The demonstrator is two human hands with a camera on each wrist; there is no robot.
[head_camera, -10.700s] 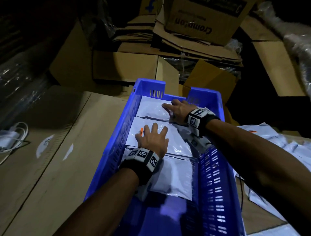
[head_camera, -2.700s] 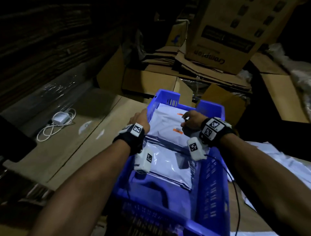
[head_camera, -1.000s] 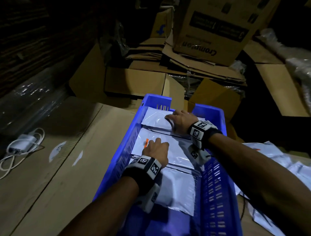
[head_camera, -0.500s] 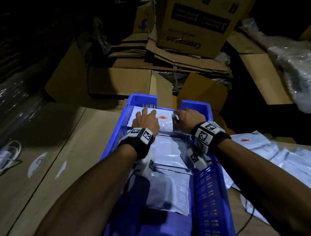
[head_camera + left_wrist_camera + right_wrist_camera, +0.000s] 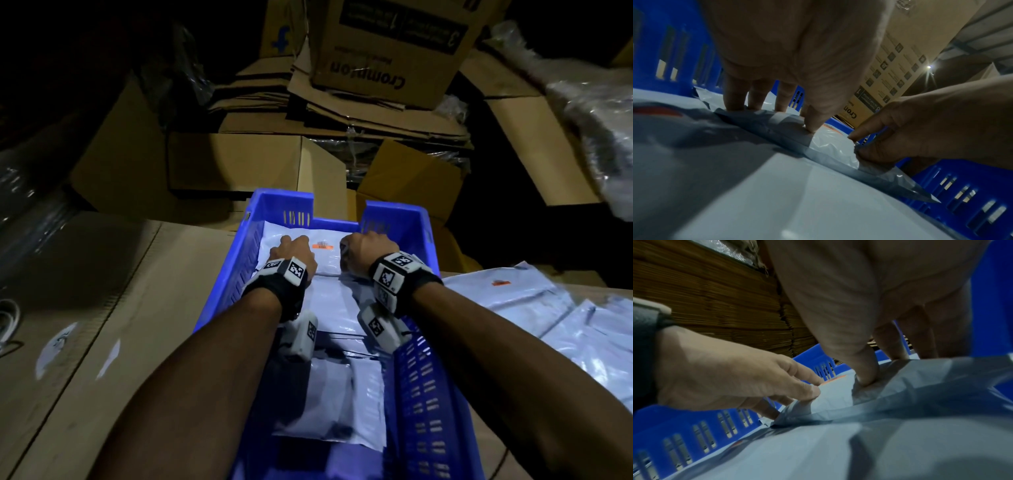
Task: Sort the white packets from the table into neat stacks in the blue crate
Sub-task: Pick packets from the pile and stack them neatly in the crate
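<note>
My left hand (image 5: 294,248) presses the far packet (image 5: 327,257) flat in the blue crate (image 5: 424,394); my right hand (image 5: 363,248) pinches its edge. Thin, soft, likely slippery film: grip edges.

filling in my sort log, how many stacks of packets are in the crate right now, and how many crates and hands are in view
packet stacks in the crate: 3 (far, middle, near)
crate: 1
hands: 2 (left hand, right hand), both on the far stack
total: 6
More packets lie loose on the table to the right, overlapping too much to count.
</note>
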